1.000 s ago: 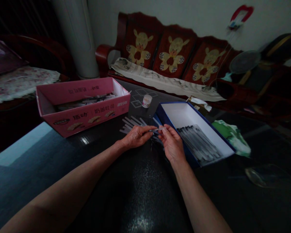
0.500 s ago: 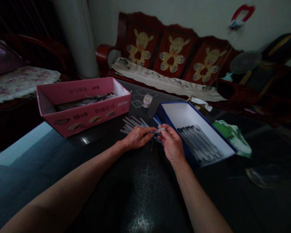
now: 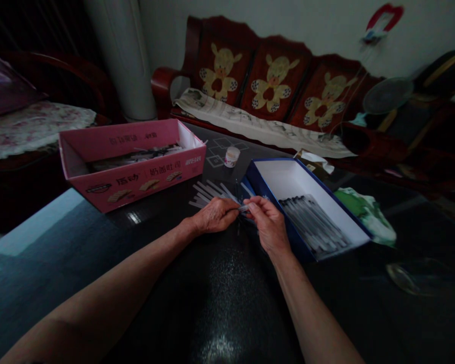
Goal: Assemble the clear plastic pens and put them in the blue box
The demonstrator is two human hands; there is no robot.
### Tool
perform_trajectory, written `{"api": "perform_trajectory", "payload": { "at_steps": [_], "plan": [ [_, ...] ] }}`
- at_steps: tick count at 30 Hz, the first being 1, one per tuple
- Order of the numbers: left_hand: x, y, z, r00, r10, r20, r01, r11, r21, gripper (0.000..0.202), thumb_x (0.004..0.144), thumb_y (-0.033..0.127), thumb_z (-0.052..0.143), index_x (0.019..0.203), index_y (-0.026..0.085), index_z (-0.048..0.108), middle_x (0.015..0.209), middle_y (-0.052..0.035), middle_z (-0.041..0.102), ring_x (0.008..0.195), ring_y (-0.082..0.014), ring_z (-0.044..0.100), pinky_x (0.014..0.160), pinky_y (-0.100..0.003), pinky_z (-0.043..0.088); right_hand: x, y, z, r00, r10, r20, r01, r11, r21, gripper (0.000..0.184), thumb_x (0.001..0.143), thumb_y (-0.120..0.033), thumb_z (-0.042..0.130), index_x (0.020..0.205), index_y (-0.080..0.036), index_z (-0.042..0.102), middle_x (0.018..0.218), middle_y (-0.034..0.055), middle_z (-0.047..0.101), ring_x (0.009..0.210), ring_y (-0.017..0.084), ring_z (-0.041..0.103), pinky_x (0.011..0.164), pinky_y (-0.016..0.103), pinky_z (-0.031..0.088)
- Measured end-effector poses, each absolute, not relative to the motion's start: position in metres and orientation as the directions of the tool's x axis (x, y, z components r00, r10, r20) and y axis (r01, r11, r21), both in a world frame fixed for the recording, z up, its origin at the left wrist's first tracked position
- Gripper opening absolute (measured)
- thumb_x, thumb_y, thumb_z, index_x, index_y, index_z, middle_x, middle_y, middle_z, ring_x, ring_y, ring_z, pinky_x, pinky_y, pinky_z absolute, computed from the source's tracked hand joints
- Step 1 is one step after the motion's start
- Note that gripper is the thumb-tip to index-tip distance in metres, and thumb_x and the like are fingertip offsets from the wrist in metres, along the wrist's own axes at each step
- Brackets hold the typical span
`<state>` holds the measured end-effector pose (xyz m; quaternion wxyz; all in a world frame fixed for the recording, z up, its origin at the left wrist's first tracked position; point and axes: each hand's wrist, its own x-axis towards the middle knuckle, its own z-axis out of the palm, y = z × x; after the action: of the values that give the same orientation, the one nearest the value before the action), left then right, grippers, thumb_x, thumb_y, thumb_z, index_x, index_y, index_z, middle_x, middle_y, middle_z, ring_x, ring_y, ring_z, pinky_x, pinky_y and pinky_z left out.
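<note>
My left hand [image 3: 217,215] and my right hand [image 3: 267,220] meet above the dark table. Both are closed in a pinch on a pale, translucent pen [image 3: 243,208]; its ends are hidden by the fingers. Behind my left hand, several loose translucent pen barrels [image 3: 207,191] lie fanned out on the table. Thin dark pieces [image 3: 238,188] lie between and under the hands, too small to make out. Right beside my right hand stands a blue box [image 3: 328,189] with a white inside, holding a row of clear pens [image 3: 314,222] with dark ends.
A pink box [image 3: 136,177] with thin parts inside stands at the left. A small white tub [image 3: 231,156] sits between the boxes. Beyond the blue box lie a green and white packet [image 3: 366,212] and a clear object [image 3: 413,275]. A wooden sofa [image 3: 246,76] stands behind the table [image 3: 167,298].
My hands have come closer together, and the pale piece between them shows less. My right fingers have shifted slightly left. The boxes stay in place; the view has moved slightly.
</note>
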<state>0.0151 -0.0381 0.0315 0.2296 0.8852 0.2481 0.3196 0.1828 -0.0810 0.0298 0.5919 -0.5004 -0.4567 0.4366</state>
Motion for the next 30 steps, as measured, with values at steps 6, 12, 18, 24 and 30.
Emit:
{"api": "perform_trajectory", "payload": {
  "at_steps": [6,12,18,24,30],
  "plan": [
    [0.019,-0.039,0.024,0.676,0.528,0.514,0.337,-0.842,0.422,0.028,0.095,0.019,0.035,0.080,0.012,0.058,0.073,-0.0049,0.059,0.066,-0.0131,0.054,0.063,-0.025,0.045,0.179,-0.081,0.029,0.253,0.967,0.041,-0.153,0.081,-0.985,0.025,0.070,-0.033,0.074,0.091,-0.020,0.068,0.089,0.0005,0.071,0.074,0.011,0.062,0.071,0.027,0.051],
    [0.023,-0.041,0.017,0.701,0.479,0.529,0.413,-0.877,0.246,0.032,0.096,0.018,0.030,0.081,0.012,0.058,0.079,-0.0096,0.058,0.075,-0.0180,0.055,0.068,-0.030,0.050,0.174,-0.082,0.030,0.277,0.961,-0.005,-0.210,0.055,-0.976,0.026,0.066,-0.032,0.075,0.088,-0.019,0.068,0.086,-0.0001,0.071,0.069,0.010,0.061,0.069,0.026,0.051],
    [0.018,-0.041,0.023,0.723,0.546,0.423,0.492,-0.837,0.240,0.027,0.096,0.020,0.033,0.096,0.012,0.059,0.086,-0.0086,0.058,0.075,-0.0162,0.057,0.065,-0.027,0.050,0.174,-0.083,0.028,0.249,0.968,0.039,-0.148,0.077,-0.986,0.024,0.069,-0.033,0.072,0.087,-0.020,0.063,0.086,-0.0004,0.069,0.071,0.011,0.061,0.071,0.027,0.051],
    [0.014,-0.039,0.025,0.661,0.518,0.543,0.544,-0.829,0.129,0.029,0.096,0.028,0.038,0.112,0.014,0.059,0.088,-0.0070,0.063,0.077,-0.0161,0.059,0.068,-0.027,0.049,0.188,-0.088,0.045,0.067,0.947,0.314,0.500,0.240,-0.832,0.007,0.076,-0.026,0.063,0.081,-0.020,0.062,0.080,0.0019,0.066,0.070,0.015,0.061,0.069,0.029,0.049],
    [0.018,-0.040,0.025,0.629,0.375,0.680,0.488,-0.872,0.030,0.032,0.095,0.024,0.044,0.126,0.018,0.051,0.099,-0.0070,0.068,0.092,-0.0184,0.060,0.087,-0.036,0.045,0.186,-0.096,0.062,-0.176,0.904,0.389,0.840,0.345,-0.420,0.016,0.082,-0.018,0.052,0.091,-0.019,0.066,0.089,0.0080,0.065,0.083,0.021,0.061,0.077,0.033,0.048]
  ]
}}
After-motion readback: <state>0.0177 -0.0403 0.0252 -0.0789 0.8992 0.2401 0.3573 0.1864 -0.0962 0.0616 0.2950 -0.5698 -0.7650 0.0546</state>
